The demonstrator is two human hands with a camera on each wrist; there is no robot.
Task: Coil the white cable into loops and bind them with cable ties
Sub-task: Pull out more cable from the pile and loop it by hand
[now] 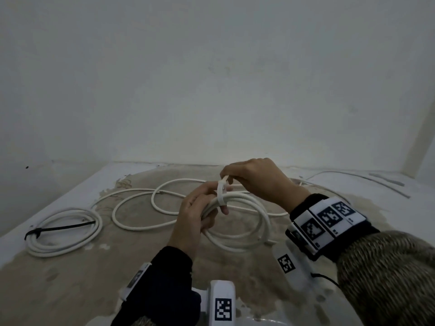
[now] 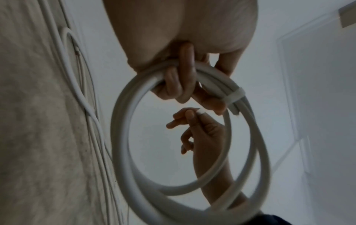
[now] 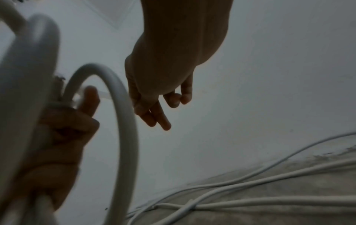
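My left hand (image 1: 207,211) grips a coil of white cable (image 1: 249,234) held a little above the floor, fingers curled round its bundled turns (image 2: 183,82). A white cable tie (image 1: 221,192) wraps the bundle just beside those fingers; in the left wrist view the cable tie (image 2: 234,95) sits snug round the strands. My right hand (image 1: 226,179) is above the coil and pinches the tie's upright tail between thumb and forefinger (image 2: 192,115). In the right wrist view the coil (image 3: 127,124) arcs between the right hand (image 3: 163,85) and the left hand (image 3: 63,137).
Another white coil (image 1: 66,245) bound with a black tie (image 1: 63,228) lies on the floor at the left. Loose loops of white cable (image 1: 141,209) spread behind my hands. A wall rises close behind; thin white strips (image 1: 376,182) lie at the back right.
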